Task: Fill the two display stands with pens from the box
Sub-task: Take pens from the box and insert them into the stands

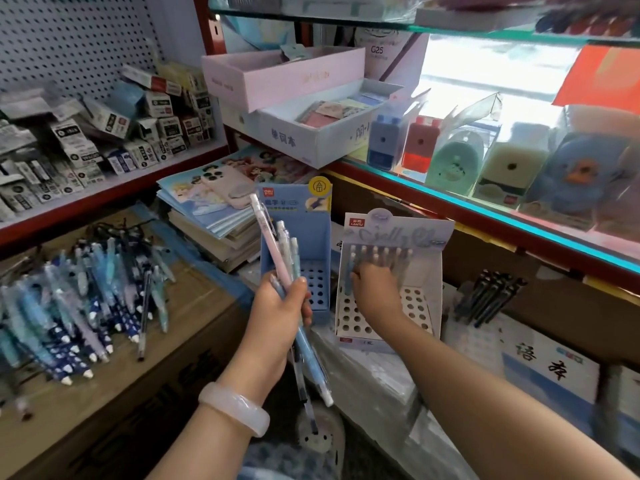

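Observation:
My left hand (282, 308) grips a bundle of several pens (277, 251), pink and pale blue, held upright in front of the blue display stand (317, 237), whose holes are bare. My right hand (375, 289) pinches a blue pen (349, 278) and holds it upright at the left end of the white display stand (420, 299). That stand's back row holds several pens with white caps (381, 252); its front holes stand bare. A heap of blue and dark pens (79, 306) lies on a cardboard box (194, 327) at the left.
A stack of books with a pink phone (225, 188) on top sits behind the blue stand. Several dark pens (488, 296) lie right of the white stand. Shelves with small boxes at the left and pencil sharpeners (457, 161) on a glass counter at the right hem the spot in.

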A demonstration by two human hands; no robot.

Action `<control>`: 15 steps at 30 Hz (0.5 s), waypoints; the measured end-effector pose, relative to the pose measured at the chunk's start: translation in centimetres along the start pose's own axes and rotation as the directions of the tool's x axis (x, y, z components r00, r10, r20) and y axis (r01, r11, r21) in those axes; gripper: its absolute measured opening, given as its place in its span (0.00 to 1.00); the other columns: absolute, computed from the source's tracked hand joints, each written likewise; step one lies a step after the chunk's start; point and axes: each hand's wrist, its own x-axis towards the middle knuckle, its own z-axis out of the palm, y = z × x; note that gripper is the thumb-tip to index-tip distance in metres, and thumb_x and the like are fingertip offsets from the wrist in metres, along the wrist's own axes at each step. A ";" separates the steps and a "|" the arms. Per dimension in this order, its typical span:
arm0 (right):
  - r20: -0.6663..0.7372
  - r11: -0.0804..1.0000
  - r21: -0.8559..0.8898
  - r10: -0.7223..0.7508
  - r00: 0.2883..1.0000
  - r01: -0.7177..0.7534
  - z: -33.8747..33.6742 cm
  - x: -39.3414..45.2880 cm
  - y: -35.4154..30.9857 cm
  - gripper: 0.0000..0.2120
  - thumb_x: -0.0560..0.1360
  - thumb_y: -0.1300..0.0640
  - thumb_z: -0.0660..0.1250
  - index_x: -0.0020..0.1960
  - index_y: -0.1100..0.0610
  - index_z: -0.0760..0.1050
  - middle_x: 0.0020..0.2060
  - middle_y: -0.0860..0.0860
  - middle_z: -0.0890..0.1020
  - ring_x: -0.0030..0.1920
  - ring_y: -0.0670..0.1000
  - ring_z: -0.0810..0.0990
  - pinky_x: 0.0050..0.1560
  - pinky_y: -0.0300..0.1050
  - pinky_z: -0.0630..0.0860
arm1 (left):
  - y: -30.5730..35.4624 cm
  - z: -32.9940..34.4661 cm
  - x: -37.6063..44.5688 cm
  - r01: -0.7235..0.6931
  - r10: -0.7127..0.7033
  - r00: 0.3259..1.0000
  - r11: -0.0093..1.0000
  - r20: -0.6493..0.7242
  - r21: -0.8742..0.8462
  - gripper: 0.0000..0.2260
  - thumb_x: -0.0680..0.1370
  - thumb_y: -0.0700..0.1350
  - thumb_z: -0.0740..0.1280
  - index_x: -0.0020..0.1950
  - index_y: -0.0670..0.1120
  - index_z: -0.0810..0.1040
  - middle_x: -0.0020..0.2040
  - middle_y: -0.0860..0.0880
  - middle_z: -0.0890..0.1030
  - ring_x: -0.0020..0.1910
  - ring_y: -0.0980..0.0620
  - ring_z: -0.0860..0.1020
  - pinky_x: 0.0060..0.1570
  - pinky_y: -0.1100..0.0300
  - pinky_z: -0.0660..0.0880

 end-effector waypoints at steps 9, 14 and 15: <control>0.135 0.998 0.037 0.036 0.990 -0.041 -1.3 -0.4 0.7 0.12 0.78 0.54 0.63 0.44 0.62 0.79 0.38 0.56 0.82 0.39 0.54 0.82 0.44 0.47 0.79 | 0.1 -0.9 -0.1 0.054 -0.046 0.996 0.992 0.071 -0.113 0.03 0.79 0.40 0.61 0.47 0.45 0.73 0.35 0.48 0.75 0.30 0.55 0.73 0.29 0.64 0.73; 0.246 0.758 0.652 -0.175 0.954 -0.029 -5.6 -2.3 -3.4 0.11 0.79 0.53 0.61 0.50 0.59 0.78 0.38 0.50 0.82 0.38 0.45 0.80 0.38 0.34 0.78 | -0.2 -0.6 -0.2 0.076 -0.066 0.993 0.992 0.097 -0.103 0.03 0.79 0.41 0.61 0.50 0.46 0.74 0.36 0.47 0.77 0.32 0.53 0.75 0.32 0.61 0.73; 0.268 0.717 0.695 -0.203 0.942 -0.044 -6.2 -2.5 -4.1 0.12 0.79 0.53 0.61 0.52 0.59 0.78 0.39 0.50 0.82 0.39 0.45 0.80 0.40 0.34 0.78 | -0.2 -0.5 -0.2 0.080 -0.071 0.993 0.992 0.092 -0.098 0.03 0.79 0.41 0.61 0.49 0.46 0.74 0.37 0.47 0.78 0.33 0.53 0.75 0.32 0.60 0.73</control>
